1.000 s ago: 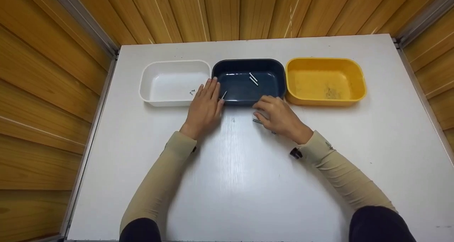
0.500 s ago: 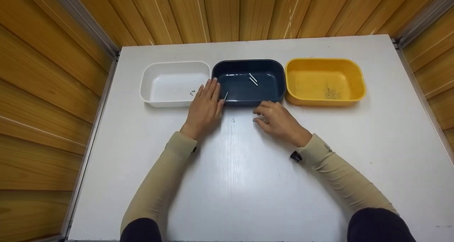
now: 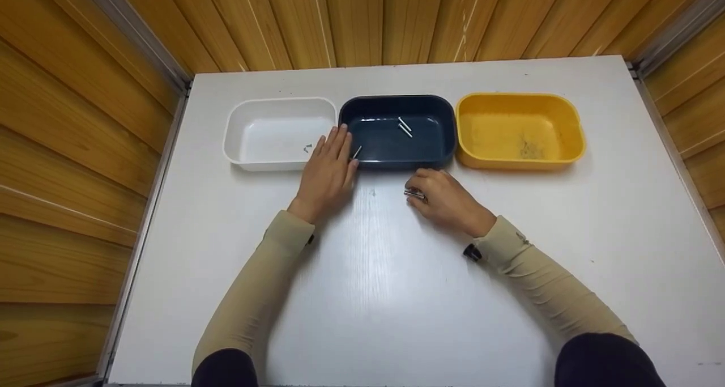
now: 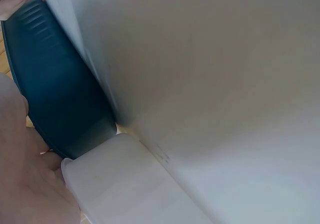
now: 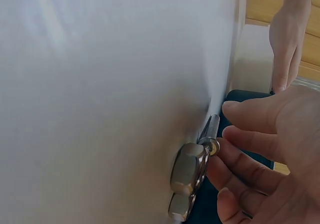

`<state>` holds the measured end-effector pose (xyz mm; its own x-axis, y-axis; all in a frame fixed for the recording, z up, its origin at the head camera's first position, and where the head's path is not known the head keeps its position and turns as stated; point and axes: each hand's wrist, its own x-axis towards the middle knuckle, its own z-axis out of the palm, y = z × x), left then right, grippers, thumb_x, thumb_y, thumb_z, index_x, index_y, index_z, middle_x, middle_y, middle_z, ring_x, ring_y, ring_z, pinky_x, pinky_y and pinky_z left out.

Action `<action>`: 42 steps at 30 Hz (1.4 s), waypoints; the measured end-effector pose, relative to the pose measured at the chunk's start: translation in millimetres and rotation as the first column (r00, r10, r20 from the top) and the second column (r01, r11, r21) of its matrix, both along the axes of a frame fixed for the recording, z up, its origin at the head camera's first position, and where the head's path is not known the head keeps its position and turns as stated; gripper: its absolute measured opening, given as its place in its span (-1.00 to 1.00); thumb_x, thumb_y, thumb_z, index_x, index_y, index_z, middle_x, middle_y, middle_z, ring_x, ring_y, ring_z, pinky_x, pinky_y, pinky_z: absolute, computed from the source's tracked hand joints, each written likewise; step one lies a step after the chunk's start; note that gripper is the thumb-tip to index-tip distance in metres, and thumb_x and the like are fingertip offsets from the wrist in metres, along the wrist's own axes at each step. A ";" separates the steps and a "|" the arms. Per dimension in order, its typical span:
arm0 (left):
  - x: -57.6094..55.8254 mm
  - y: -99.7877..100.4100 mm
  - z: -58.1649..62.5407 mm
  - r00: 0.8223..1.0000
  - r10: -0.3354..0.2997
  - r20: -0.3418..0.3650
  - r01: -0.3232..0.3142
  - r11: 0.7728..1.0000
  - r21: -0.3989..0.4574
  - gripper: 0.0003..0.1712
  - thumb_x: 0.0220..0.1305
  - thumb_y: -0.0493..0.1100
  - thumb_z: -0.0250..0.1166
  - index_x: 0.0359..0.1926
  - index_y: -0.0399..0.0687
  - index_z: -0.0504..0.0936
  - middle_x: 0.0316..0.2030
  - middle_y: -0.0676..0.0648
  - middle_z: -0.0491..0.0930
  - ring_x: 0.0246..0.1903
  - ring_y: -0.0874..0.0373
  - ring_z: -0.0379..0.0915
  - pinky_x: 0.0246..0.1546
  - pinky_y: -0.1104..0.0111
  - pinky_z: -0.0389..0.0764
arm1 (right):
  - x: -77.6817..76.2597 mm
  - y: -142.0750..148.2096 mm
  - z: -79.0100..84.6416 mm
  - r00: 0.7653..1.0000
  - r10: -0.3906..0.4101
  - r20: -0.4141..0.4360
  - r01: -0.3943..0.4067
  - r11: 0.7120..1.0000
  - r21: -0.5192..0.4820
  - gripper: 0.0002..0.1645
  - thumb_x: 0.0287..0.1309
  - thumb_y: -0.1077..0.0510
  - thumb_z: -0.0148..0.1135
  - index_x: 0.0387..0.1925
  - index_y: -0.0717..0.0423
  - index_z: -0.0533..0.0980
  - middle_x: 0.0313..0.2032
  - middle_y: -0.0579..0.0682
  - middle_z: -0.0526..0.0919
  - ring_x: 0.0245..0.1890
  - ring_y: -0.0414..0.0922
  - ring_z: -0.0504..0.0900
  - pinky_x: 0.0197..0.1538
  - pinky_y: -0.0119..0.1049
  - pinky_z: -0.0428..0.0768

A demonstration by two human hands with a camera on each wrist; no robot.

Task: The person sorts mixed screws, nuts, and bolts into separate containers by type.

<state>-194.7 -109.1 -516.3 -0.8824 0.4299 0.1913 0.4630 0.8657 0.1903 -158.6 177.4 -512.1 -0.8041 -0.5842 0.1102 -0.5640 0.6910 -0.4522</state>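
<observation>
My left hand (image 3: 327,174) lies with straight fingers across the adjoining rims of a white bin (image 3: 266,165) and a dark blue bin (image 3: 405,164). Before the blue bin, my right hand (image 3: 444,199) bends its fingers around metal bolts (image 3: 415,194) on the table. In the right wrist view, large hexagonal heads (image 5: 186,170) and a thinner shank (image 5: 214,126) show beside the fingertips. The thumb (image 5: 250,115) stands apart from the bolts there. Two silver bolts (image 3: 405,127) lie inside the blue bin, and a thin screw (image 3: 357,151) is near the left thumb.
A yellow bin (image 3: 518,162) with dark marks on its floor stands right of the blue one. Small screws (image 3: 307,148) lie in the white bin. Wood-patterned panels (image 3: 362,24) enclose the white table (image 3: 368,296) at the back and sides.
My right hand has drawn slightly back toward me, off the blue bin's front edge. The bolts, hidden half a second ago, show between its thumb and fingers. My left hand stays put.
</observation>
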 end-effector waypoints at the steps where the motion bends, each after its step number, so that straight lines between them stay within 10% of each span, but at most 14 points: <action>1: 0.1 0.0 0.1 1.000 0.000 -0.001 0.000 1.000 0.001 -0.28 0.73 0.03 -0.10 0.62 -0.39 0.17 0.67 -0.30 0.08 0.68 -0.17 -0.03 0.71 0.03 -0.02 | 0.2 0.0 0.1 1.000 0.001 0.005 -0.001 1.000 0.005 -0.79 0.31 0.21 0.46 -0.09 0.25 0.73 -0.19 0.12 0.71 -0.14 0.08 0.69 0.05 0.05 0.67; 42: 0.4 -0.2 1.2 1.000 -0.002 -0.002 0.002 1.000 -0.015 -0.28 0.74 0.04 -0.15 0.62 -0.39 0.17 0.66 -0.30 0.08 0.68 -0.17 -0.02 0.71 0.04 -0.02 | -6.5 -2.7 14.2 0.999 0.013 -0.036 -0.014 1.000 -0.021 -0.87 0.29 0.37 0.39 -0.16 0.27 0.77 -0.24 0.16 0.75 -0.18 0.12 0.73 0.01 0.00 0.73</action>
<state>-194.3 -109.3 -515.1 -0.8811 0.4346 0.1864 0.4652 0.8674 0.1764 -165.1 174.8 -497.9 -0.7913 -0.5924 0.1517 -0.5896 0.6734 -0.4459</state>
